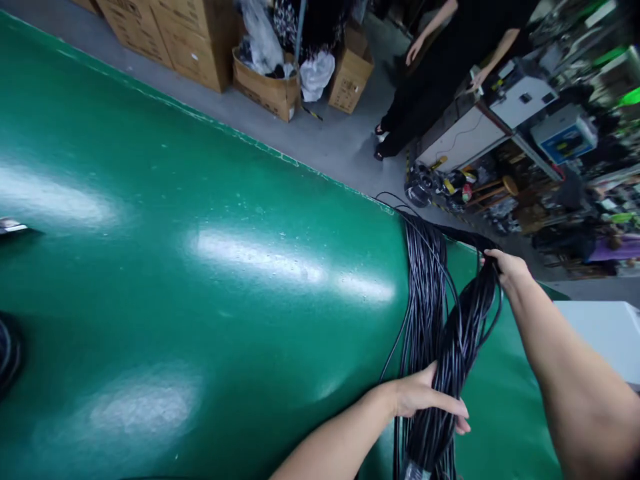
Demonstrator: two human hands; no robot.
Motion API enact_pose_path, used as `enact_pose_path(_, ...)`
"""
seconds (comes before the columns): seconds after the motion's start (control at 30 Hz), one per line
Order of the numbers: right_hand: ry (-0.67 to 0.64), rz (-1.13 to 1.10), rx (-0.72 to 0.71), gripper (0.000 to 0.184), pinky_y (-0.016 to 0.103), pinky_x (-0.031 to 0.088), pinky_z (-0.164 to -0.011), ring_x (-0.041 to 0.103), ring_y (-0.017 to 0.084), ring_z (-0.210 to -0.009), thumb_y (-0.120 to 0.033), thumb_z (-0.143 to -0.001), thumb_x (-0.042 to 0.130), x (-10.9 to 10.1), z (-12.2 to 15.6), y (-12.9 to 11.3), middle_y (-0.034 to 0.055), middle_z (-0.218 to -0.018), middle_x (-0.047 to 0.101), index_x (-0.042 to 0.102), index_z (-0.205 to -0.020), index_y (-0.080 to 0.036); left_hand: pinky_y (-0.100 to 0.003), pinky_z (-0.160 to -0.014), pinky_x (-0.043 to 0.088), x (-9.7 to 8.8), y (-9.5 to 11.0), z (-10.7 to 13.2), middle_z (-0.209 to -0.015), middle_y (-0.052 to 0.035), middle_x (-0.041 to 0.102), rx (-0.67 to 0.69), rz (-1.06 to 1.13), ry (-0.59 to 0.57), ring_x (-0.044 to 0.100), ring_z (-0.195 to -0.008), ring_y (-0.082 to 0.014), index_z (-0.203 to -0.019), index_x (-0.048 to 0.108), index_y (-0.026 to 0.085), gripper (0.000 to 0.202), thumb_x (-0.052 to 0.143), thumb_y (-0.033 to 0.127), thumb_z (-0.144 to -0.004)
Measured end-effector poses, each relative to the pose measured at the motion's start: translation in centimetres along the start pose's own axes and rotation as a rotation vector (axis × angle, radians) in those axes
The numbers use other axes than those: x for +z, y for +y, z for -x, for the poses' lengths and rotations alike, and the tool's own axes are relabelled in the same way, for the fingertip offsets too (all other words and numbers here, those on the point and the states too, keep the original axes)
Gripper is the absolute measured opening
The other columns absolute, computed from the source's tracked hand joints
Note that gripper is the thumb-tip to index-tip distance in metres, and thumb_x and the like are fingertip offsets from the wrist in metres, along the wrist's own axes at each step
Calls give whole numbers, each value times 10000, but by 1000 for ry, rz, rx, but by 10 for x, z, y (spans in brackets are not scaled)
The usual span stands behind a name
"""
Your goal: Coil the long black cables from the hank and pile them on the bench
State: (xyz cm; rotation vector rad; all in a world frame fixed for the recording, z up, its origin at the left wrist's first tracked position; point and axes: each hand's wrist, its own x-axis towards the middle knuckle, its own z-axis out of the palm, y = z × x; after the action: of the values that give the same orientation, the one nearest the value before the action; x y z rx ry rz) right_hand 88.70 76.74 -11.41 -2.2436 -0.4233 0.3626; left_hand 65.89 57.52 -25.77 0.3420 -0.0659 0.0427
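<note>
A thick bundle of black cables (453, 347) lies across the right part of the green table (200, 267). My left hand (425, 397) is wrapped round the near part of a twisted hank of these cables. My right hand (507, 267) grips the far end of the same hank, close to the table's far edge. More black cables (423, 267) lie flat on the table beside the hank, running to the far edge.
Beyond the table's edge is a grey floor with cardboard boxes (190, 33) and bags. A person in black (440, 60) stands at a cluttered workbench (500, 127) at the upper right. A white surface (605, 333) is at the right. A dark object (7, 353) shows at the left edge.
</note>
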Motion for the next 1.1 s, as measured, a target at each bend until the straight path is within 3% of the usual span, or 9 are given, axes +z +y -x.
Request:
enact_pose_path(0.13,-168,-58,-32,156,213,511,-532,569,112,-572,-74,-811,640,38,12,6,23,-624,579,557,-724,-174,-382,-707,515,-7,-6,-5,-706,-36,671,-16,11,-66,651,-639,-175,-998,635,113,676,903,459,-483)
enact_pose_path(0.27,-360,-28,-128,117,233,558,-642,609,121,-644,-116,-779,711,70,48,11,28,-745,652,640,-847,-180,-376,-823,488,-3,8,9,-730,19,691,39,-43,-127,656,-678,-145,-1454,409,174,1010,877,382,-584)
enact_pose_path(0.4,-546,46,45,149,274,587,-679,653,168,-713,-286,-802,733,42,90,29,63,-828,693,658,-893,-195,-408,-934,456,8,23,21,-740,19,684,36,-114,-211,646,-697,-137,-1358,526,149,847,860,405,-623)
enact_pose_path(0.53,-757,-142,309,456,319,602,-740,671,187,-797,-626,-856,578,13,115,46,85,-910,689,651,-1039,-215,-382,-925,444,13,23,18,-737,29,683,85,-153,-236,644,-681,-121,-1207,596,165,700,859,451,-625)
enact_pose_path(0.63,-841,-303,210,655,267,574,-796,651,134,-836,-792,-846,403,21,128,57,48,-966,654,617,-1186,-274,-342,-779,465,8,16,11,-716,38,677,87,-112,-210,654,-636,-132,-1232,544,183,802,896,444,-560)
enact_pose_path(0.73,-877,-413,106,609,266,534,-905,626,142,-1041,-766,-823,458,41,137,66,41,-1153,634,615,-1194,-309,-334,-729,478,1,9,8,-714,47,665,96,-56,-167,667,-602,-143,-1205,531,191,815,914,416,-521)
enact_pose_path(0.83,-896,-602,88,573,197,489,-960,582,136,-1137,-698,-829,508,60,132,64,38,-1278,598,646,-1179,-265,-340,-727,483,-2,7,9,-710,52,658,100,-36,-120,666,-577,-146,-1150,527,193,786,922,404,-503)
enact_pose_path(1.0,-826,-861,51,527,81,465,-836,583,67,-982,-542,-991,334,84,85,35,88,-1202,620,638,-1153,-143,-353,-791,461,-2,5,9,-696,50,658,79,-51,-91,661,-612,-141,-1087,529,193,756,924,439,-491)
enact_pose_path(1.1,-647,-622,-5,412,118,482,-798,566,68,-844,-414,-1019,330,94,53,16,84,-1030,632,638,-1035,-140,-398,-873,455,-4,4,9,-693,39,659,58,-66,-54,645,-625,-142,-1025,557,183,730,925,469,-464)
